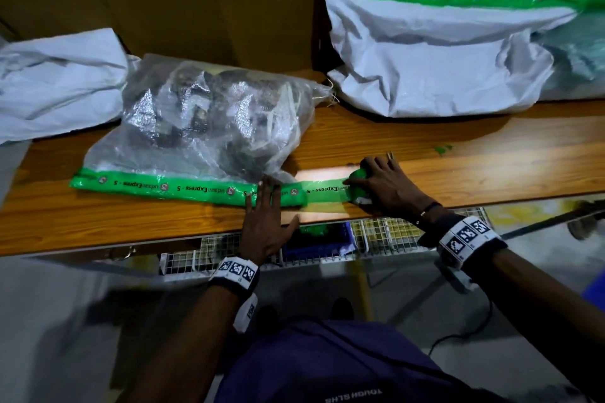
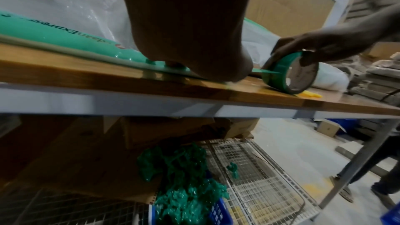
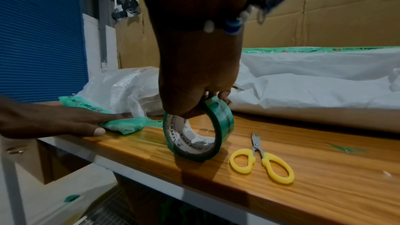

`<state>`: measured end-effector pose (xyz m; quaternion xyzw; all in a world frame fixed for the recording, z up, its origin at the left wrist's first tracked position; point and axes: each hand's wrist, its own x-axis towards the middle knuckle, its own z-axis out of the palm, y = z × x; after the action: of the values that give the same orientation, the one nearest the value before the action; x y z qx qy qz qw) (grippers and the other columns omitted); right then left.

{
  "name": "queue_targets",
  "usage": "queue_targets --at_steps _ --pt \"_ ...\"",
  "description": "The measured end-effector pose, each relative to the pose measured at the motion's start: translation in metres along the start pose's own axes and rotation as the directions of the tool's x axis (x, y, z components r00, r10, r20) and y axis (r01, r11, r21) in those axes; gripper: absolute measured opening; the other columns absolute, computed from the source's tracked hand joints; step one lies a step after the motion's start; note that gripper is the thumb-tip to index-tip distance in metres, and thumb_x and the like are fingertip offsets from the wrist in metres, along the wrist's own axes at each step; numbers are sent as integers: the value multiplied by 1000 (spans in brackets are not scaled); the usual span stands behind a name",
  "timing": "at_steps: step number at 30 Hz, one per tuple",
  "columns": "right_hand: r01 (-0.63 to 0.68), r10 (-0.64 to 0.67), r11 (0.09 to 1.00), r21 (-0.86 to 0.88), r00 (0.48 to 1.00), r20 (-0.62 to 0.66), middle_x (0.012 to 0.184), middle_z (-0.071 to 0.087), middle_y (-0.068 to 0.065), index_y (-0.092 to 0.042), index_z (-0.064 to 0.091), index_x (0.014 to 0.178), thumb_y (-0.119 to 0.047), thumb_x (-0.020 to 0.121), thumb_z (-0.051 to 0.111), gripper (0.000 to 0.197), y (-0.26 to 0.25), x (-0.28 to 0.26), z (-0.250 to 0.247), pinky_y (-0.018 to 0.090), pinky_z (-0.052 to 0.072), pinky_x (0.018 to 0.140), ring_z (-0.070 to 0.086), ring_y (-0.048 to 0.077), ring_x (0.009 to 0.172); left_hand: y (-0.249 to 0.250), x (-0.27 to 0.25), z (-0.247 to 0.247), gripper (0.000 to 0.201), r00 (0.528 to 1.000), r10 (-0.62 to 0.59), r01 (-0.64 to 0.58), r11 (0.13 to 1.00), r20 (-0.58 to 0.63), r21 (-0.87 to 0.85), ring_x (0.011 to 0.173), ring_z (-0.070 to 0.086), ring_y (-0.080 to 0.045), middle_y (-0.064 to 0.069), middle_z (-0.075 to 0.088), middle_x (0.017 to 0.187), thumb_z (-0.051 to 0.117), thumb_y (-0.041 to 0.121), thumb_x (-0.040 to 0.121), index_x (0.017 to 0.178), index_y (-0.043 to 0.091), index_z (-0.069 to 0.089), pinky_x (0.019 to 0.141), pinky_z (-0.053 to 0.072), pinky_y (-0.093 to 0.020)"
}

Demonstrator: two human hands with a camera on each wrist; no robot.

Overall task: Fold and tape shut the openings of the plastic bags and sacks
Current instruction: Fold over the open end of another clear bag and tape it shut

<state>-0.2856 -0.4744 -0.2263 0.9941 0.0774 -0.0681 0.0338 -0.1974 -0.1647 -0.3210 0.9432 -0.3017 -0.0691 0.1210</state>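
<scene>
The clear woven bag [image 1: 209, 121] lies near my table's [image 1: 458, 173] front edge, its green-taped mouth [image 1: 163, 186] facing me. My left hand [image 1: 265, 222] presses the strip flat, fingers straight — my right hand [image 1: 386, 186] grips the tape roll [image 3: 198, 133] beside it, yellow scissors [image 3: 263, 162] close by.

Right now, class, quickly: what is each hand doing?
Left hand: open, fingers flat, pressing the green tape onto the bag.
Right hand: closed, holding the tape roll.
</scene>
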Motion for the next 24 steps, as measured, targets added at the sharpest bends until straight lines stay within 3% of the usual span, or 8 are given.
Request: queue_targets --at_steps 4,7,9,11,13,16,20,24 --pt "-21 22 998 -60 1000 17 120 52 14 -35 72 125 -55 81 74 48 -11 6 -1 52 43 89 50 37 107 2 8 -2 99 1000 -9 9 1000 18 7 161 8 -33 -21 5 173 35 74 94 166 9 13 128 7 -60" --pt "27 -22 994 -102 999 49 120 50 13 -31 74 113 -55 85 62 38 -25 14 -2 47 39 85 47 35 107 3 9 -3 99 1000 -22 22 1000 14 12 161 7 -33 -21 6 173 34 74 95 166 8 14 128 5 -59" --pt "30 -25 998 -59 996 89 120 49 12 -29 73 116 -64 83 56 51 -27 18 -5 46 38 87 47 34 108 3 9 -6 98 1000 -17 17 1000 17 5 161 6 -31 -19 6 173 33 73 94 166 9 14 129 4 -58" --pt "-1 -4 998 55 996 89 122 51 13 -27 67 131 -69 77 52 71 -23 19 -11 46 41 89 48 35 110 1 8 -8 97 1000 -5 6 1000 11 -12 161 9 -32 -19 10 173 32 73 93 166 10 15 129 4 -57" --pt "-42 29 970 239 998 58 125 56 12 -23 56 141 -61 74 67 77 -17 16 -16 46 46 90 51 35 110 -1 7 -8 96 1000 4 -5 999 0 -34 160 11 -32 -19 12 172 33 72 94 166 11 15 129 3 -56" --pt "-73 83 870 487 997 1 120 62 16 -6 58 127 -32 70 92 71 -7 12 -23 47 52 86 59 33 105 -3 7 -7 93 1000 14 -14 999 -2 -52 161 9 -30 -17 10 173 35 71 96 166 13 13 129 2 -56" --pt "-20 69 828 560 995 -67 108 64 11 -8 70 111 -23 65 97 55 -4 15 -22 28 47 80 62 24 94 -3 6 -10 91 1000 21 -22 996 -13 -87 161 9 -30 -16 9 173 40 67 97 166 13 12 130 3 -54" --pt "42 7 826 563 996 -84 115 66 15 -6 76 102 -18 68 94 40 -16 24 -22 32 52 91 66 29 103 -8 2 -13 86 997 37 -46 988 -61 -145 159 16 -32 -15 16 172 49 56 97 164 11 19 129 14 -54"
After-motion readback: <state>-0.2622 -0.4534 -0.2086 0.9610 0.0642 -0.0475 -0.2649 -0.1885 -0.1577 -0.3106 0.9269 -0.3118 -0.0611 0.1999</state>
